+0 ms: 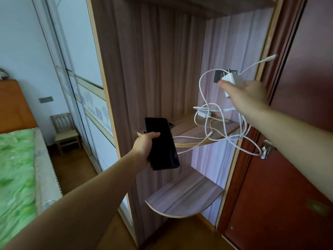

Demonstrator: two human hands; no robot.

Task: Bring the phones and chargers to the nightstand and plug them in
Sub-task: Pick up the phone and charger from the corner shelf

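Observation:
My left hand (pixel 146 147) grips a black phone (pixel 161 143), screen dark, held in front of the corner shelf. A second dark phone (pixel 170 124) peeks out behind it, lying on the middle shelf (pixel 191 130). My right hand (pixel 239 94) is raised above that shelf and holds a white charger plug (pixel 232 79). Its white cable (pixel 212 123) hangs down in tangled loops, one end sticking up to the right. Another white charger block (pixel 203 113) lies at the back of the shelf among the loops.
A lower curved shelf (pixel 183 201) juts out below. A red-brown door (pixel 281 177) with a metal handle (pixel 264 148) stands at the right. A bed with a green cover (pixel 16 168) lies at the left, a small wooden chair (pixel 65 132) beyond it, sliding wardrobe doors (pixel 86 87) between.

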